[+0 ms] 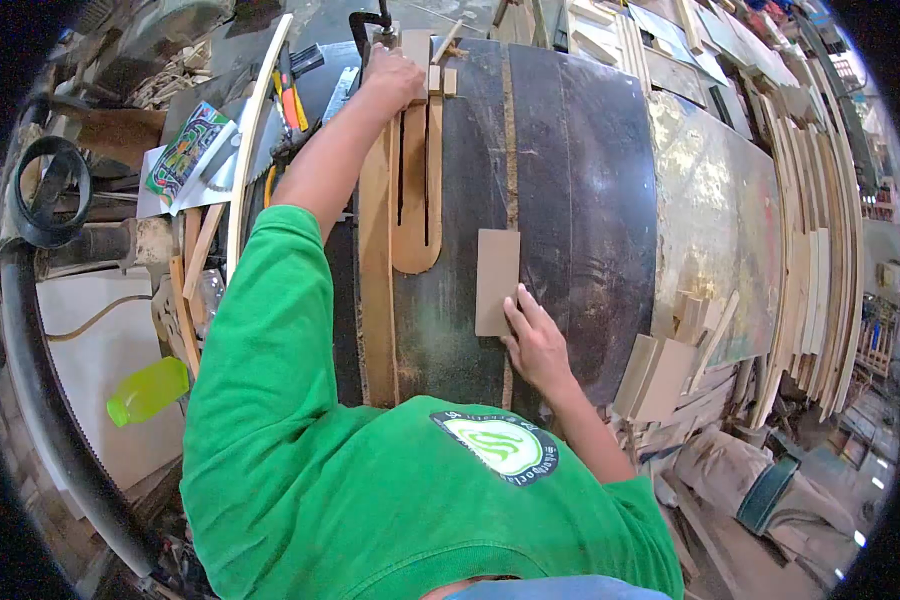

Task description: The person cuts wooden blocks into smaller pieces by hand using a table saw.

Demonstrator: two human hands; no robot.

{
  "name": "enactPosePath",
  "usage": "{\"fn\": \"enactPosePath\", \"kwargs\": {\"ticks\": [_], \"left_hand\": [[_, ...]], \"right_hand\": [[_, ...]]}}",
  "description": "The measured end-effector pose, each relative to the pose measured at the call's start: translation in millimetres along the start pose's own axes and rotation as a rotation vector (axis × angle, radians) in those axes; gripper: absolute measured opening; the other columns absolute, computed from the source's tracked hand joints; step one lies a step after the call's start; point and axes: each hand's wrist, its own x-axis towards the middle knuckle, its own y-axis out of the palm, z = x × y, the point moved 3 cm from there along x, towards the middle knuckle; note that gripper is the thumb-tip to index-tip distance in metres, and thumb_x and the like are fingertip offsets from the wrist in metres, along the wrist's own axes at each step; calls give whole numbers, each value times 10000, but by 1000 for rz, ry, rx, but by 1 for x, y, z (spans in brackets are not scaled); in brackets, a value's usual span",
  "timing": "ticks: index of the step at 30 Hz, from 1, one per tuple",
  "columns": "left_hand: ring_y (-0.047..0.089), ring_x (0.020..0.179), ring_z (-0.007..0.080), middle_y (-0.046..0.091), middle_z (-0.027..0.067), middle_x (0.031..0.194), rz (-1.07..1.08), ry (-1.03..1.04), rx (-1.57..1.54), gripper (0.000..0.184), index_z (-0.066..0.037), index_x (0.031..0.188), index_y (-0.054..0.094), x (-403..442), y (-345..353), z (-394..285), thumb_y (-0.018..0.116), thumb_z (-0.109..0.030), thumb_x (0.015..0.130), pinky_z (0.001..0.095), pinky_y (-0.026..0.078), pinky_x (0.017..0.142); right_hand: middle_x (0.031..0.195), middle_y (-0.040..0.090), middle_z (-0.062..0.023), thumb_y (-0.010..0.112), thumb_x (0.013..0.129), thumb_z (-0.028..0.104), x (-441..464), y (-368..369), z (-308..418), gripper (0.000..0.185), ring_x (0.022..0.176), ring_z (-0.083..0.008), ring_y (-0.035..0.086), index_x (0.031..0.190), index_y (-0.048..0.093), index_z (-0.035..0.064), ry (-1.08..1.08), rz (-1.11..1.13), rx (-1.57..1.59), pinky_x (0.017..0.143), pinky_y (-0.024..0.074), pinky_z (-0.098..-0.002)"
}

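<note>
Green short-sleeved shirt (370, 500) nearest. Right hand (537, 345) has fingers slightly apart, tips on the right edge of a flat rectangular brown board (497, 280), probably steadying it on the dark, dusty tabletop (610, 220). Beyond, left of the board, a slotted, round-ended tan wooden piece (410, 250) lies beside a long pale wooden strip (377, 270), seemingly aligned against it. Farther, small wooden blocks (443, 82) sit at its far end. Left hand (394, 80) is beside them, near a black metal clamp (365, 20), likely there to fix the pieces; can't tell whether its fingers are closed on anything.
</note>
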Motion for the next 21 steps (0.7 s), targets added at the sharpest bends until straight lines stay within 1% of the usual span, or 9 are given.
{"fn": "enactPosePath", "kwargs": {"ticks": [1,3,4,8,11,15,16,19,21], "left_hand": [[710,1153,253,786,44,1157,-49,37,11,191,-178,1042,816,-1,0,0,654,-223,950,522,507,1005],[785,918,313,802,94,974,-150,71,11,173,-158,900,822,12,15,9,655,-200,912,432,628,757],[784,924,314,797,113,981,-233,62,-64,171,-149,887,812,12,14,16,649,-193,907,433,631,755],[778,922,312,785,142,954,-464,-48,-105,194,-109,887,762,-2,-11,38,582,-176,919,440,637,766],[773,943,334,780,143,968,-509,-54,-159,224,-102,941,764,-17,-23,57,548,-164,947,457,634,790],[740,1042,370,751,173,1115,-287,25,-223,225,-75,1027,748,-17,-41,56,541,-91,940,482,613,883],[740,1042,370,751,173,1115,-298,25,-218,225,-75,1027,748,-11,-41,57,541,-91,940,482,613,883],[699,1158,364,710,174,1235,-218,50,-269,237,-54,1143,697,17,-22,51,635,-72,915,479,593,947],[651,1249,352,669,151,1315,-94,102,-236,373,-50,1213,648,37,-13,44,762,-101,862,475,574,997]], "right_hand": [[1548,463,-264,830,786,128,-5,2,-2,695,1335,-426,558,1419,562,23,12,-2,2,1119,474,-467],[1537,482,-255,864,757,189,-13,1,-1,732,1342,-411,553,1407,574,21,30,-38,12,1088,486,-475],[1505,510,-239,894,742,289,-11,0,2,761,1318,-402,562,1385,587,20,47,-71,-20,1055,496,-479],[1433,545,-218,905,743,407,0,-1,25,741,1270,-405,566,1300,615,15,230,-66,17,1034,503,-479],[1400,558,-214,905,741,390,5,13,26,725,1258,-403,569,1277,606,5,301,-122,20,1031,506,-466],[1346,574,-207,880,763,310,7,15,27,657,1212,-396,586,1257,584,-5,394,-146,97,1025,509,-446],[1341,573,-203,859,764,281,4,17,19,649,1201,-397,583,1275,569,7,382,-171,189,1022,507,-461],[1326,575,-210,825,764,230,-10,6,10,653,1211,-400,575,1313,538,23,377,-202,299,1047,494,-475],[1329,579,-209,825,758,219,-25,1,7,650,1237,-407,568,1313,546,30,435,-232,385,1070,482,-475]]}}
